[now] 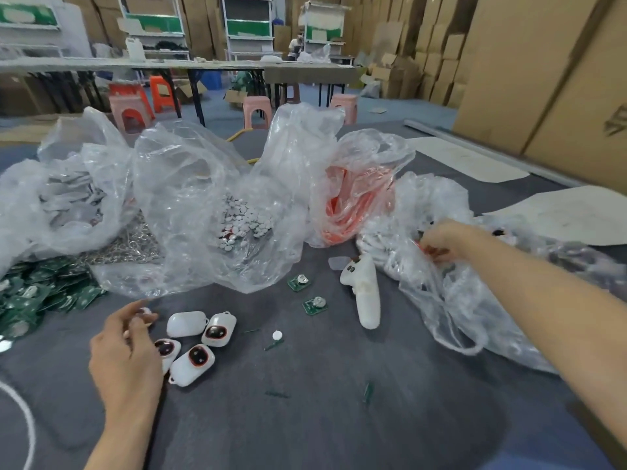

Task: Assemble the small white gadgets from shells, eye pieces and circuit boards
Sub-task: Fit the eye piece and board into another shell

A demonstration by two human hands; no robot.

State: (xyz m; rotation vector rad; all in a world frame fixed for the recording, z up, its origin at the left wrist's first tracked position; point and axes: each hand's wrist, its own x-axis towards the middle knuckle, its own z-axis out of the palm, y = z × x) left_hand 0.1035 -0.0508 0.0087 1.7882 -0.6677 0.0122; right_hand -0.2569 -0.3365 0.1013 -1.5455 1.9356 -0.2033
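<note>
While the right hand (444,242) is dug into the clear bag (451,300) at the right edge of the table (305,418), its fingers are curled and pinching a reddish bit (428,250). It's too small to say what that is, but my guess is an eye piece. The left hand (125,357) is near the front-left of the table, fingers curled, pinching a small white piece (146,311) at the tips. It's blurry there, so that's all I can say.

Right beside the left hand there's a cluster of four gadgets. Three eyed shells (220,330) have the dark red-rimmed eye already in, and one plain shell (186,323) shows no eye from this side. Further toward the middle, two loose circuit boards (315,305) lie well apart from the shells, with a little white disc (277,335) between them and the front edge. A white controller (361,293) lies near the right-hand bag.

So I'd call this the parts-fetching step: getting the next eye piece out for the plain shell. Next move, as I see it, is to bring that bit over to the cluster, seat it in the shell the right way up, then pick up one of the loose boards. There's plenty of stock, with the disc bag (244,218) in the middle and the board pile (44,293) at the left edge.
</note>
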